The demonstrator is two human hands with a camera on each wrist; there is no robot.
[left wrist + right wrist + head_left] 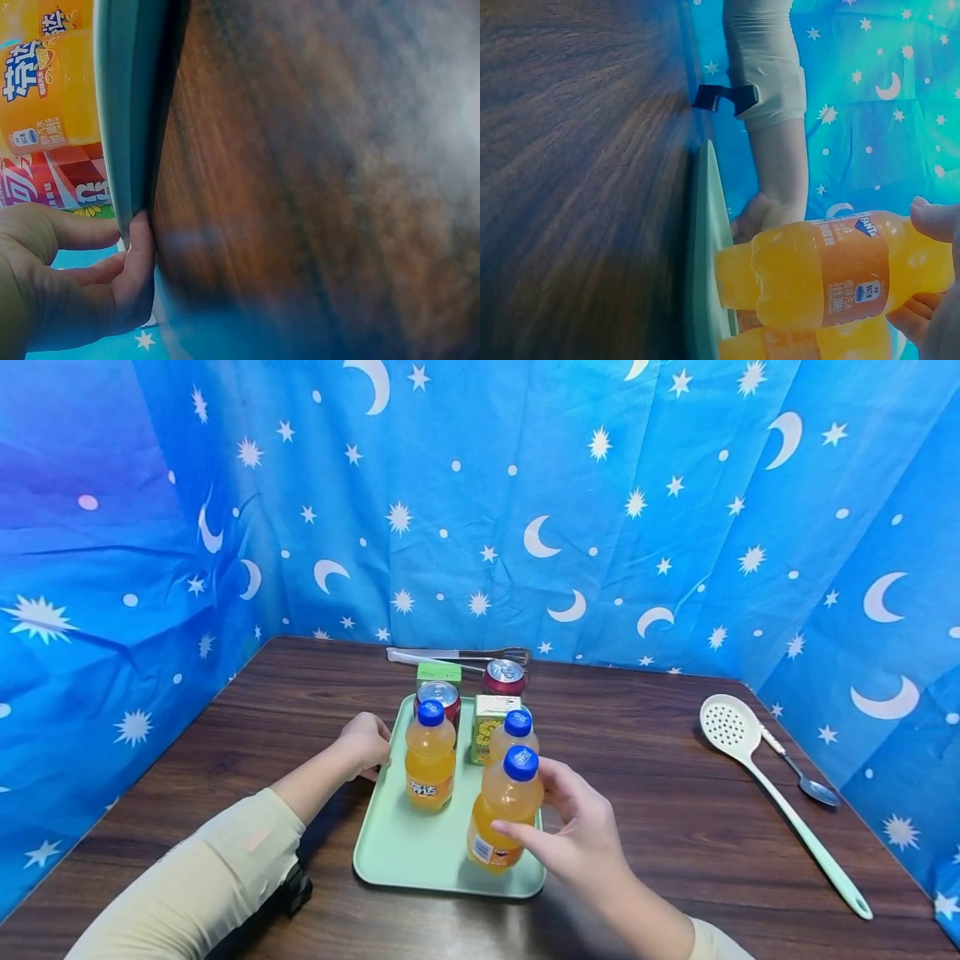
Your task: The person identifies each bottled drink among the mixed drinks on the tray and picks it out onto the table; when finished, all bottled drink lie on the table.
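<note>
With thumb and fingertips, my left hand [363, 745] pinches the left rim of a light green tray [420, 858]; the left wrist view shows the tray edge [122, 112] between them. My right hand [581, 827] grips an orange soda bottle [504, 814] with a blue cap, upright over the tray's front right corner. A second orange soda bottle [431, 768] stands at the tray's left. A third bottle [517, 731] is partly hidden behind the held one. Farther back are a red can [438, 695], a second red can [504, 677], a yellow-flowered drink carton [486, 735] and a green carton [439, 672].
Metal tongs [423, 654] and a whisk [517, 653] lie behind the tray. To the right on the wooden table [637, 760] are a pale green slotted ladle [780, 793] and a metal spoon [817, 789]. A blue star-patterned curtain [480, 510] closes off the back and sides.
</note>
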